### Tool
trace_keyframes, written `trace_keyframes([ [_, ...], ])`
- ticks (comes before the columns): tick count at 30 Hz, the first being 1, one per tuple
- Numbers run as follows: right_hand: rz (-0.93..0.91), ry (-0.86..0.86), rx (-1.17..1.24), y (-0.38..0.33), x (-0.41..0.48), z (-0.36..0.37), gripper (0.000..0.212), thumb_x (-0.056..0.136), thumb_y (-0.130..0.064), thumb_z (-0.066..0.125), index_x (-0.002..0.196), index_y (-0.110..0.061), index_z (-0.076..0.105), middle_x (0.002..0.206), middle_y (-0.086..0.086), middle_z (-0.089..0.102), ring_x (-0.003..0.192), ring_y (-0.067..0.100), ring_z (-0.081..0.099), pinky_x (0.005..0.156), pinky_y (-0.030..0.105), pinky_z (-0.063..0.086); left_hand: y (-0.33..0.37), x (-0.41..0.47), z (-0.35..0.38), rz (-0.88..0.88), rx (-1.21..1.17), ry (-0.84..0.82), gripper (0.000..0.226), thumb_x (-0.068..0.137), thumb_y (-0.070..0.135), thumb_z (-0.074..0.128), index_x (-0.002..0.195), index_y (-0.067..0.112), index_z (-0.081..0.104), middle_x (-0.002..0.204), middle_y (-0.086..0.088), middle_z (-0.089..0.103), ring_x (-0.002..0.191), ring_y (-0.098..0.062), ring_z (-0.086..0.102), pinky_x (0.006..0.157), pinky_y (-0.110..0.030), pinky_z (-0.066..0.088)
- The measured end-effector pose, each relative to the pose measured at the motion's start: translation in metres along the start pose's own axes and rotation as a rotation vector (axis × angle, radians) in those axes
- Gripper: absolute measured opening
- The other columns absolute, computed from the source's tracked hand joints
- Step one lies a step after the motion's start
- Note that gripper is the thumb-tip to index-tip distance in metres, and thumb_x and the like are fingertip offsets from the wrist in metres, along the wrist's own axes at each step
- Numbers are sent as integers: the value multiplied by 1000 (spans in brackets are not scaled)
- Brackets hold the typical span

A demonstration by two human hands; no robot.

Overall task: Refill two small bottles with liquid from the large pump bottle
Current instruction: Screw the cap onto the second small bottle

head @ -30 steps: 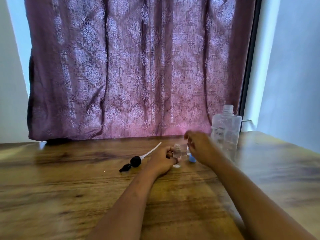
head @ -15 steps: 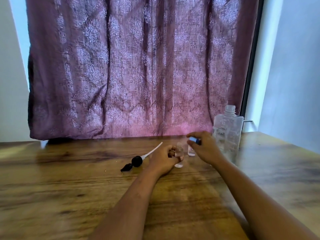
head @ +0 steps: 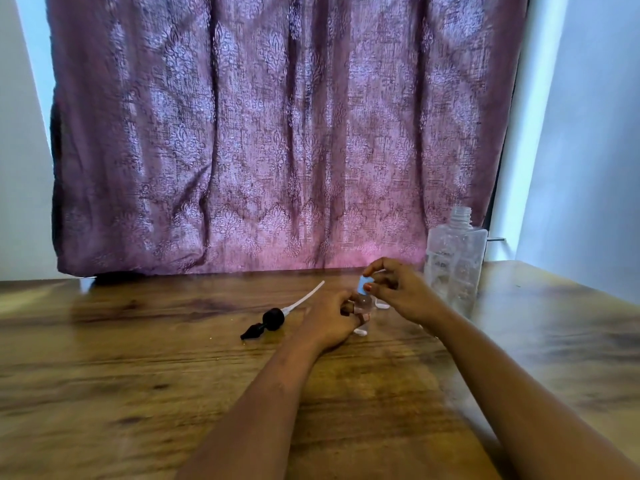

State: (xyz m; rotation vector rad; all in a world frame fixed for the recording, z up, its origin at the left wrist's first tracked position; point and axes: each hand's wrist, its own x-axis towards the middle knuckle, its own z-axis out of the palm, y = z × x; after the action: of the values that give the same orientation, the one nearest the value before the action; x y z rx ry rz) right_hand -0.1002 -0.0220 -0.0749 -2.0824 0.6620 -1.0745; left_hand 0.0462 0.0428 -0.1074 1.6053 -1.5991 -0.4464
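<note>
My left hand [head: 330,318] grips a small clear bottle [head: 364,304] that stands upright on the wooden table [head: 138,375]. My right hand [head: 398,289] pinches a light blue cap [head: 365,285] right on top of that bottle's neck. A second small bottle is mostly hidden behind my right hand; only its clear base [head: 382,305] shows. The large clear square bottle [head: 453,261] stands open, without its pump, just right of my right hand. Its black pump head with a white tube [head: 277,315] lies flat on the table to the left of my left hand.
A purple patterned curtain [head: 277,133] hangs along the table's far edge. A pale wall [head: 588,150] closes off the right side, close behind the large bottle.
My right hand picked up the blue cap from the table, lifted it and brought it left onto the bottle held by my left hand. The left hand stayed put.
</note>
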Motion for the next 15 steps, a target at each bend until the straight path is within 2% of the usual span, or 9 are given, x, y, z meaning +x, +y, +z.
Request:
trace_keyframes([
  [2,-10,-46,-43,1,-2,-2,22,86,-4,62,108,-9,61,90,0,66,84,8,63,71,11,47,-1,0,0,5,-10,-8,32,83,31,69,113,24,64,105,3,68,95,-9,62,86,-26,46],
  [4,-22,-85,-104,0,-3,-3,26,87,-3,59,111,-13,63,96,-3,66,90,5,62,75,11,48,-2,1,1,6,2,-14,34,81,35,69,113,27,63,101,7,67,99,-11,62,91,-32,48],
  [6,-36,-92,-145,-2,-2,-3,26,87,-3,60,111,-11,63,92,-8,65,84,-4,60,72,6,45,-3,2,1,7,13,-18,36,78,39,69,112,30,62,100,9,67,95,-9,63,92,-34,49],
  [8,-53,-42,-215,-2,0,-1,24,83,-3,65,107,-6,63,81,-9,61,70,-9,58,65,3,41,-2,1,1,6,17,-33,32,82,36,68,113,32,62,100,9,68,85,-3,61,88,-31,49],
  [11,-73,70,-372,0,2,2,27,75,-13,76,94,-4,59,71,-5,56,60,2,50,57,10,37,-2,1,2,32,42,-23,33,81,41,66,113,39,59,101,10,69,92,-8,64,92,-40,50],
  [13,-80,72,-374,5,1,2,45,69,-23,81,103,-11,55,89,-2,57,74,6,52,63,16,42,-2,1,3,29,62,-31,35,78,48,62,112,41,58,105,9,69,99,-15,63,95,-47,46],
  [15,-67,13,-251,6,-1,1,67,66,-23,83,122,-22,46,114,-7,50,96,4,52,75,18,47,-2,1,2,11,89,-34,37,80,46,60,116,37,57,109,7,68,104,-18,61,99,-49,42],
])
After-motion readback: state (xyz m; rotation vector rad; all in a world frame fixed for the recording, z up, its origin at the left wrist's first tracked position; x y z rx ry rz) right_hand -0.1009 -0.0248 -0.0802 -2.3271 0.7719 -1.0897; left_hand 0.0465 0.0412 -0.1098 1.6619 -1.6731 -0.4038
